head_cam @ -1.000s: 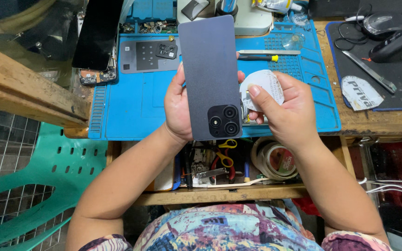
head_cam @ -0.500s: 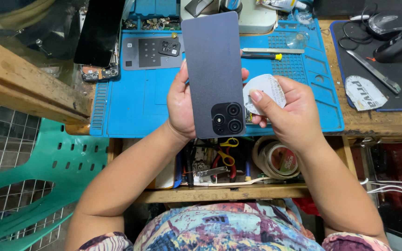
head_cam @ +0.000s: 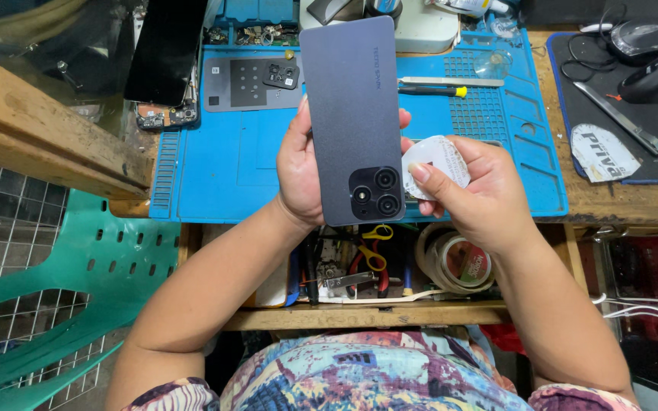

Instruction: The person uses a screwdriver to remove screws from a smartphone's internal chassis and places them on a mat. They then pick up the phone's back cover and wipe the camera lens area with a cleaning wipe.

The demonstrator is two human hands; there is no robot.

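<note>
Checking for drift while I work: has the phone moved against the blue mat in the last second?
Barely. The phone sits about where it was on the blue mat, in the left hand.

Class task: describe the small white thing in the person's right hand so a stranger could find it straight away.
Start at the blue work mat on the bench. Above its near edge, the left hand holds a dark phone back-up; just right of it, the right hand pinches a white round pad. Unlike the tape rolls below, it is flat and held.
</note>
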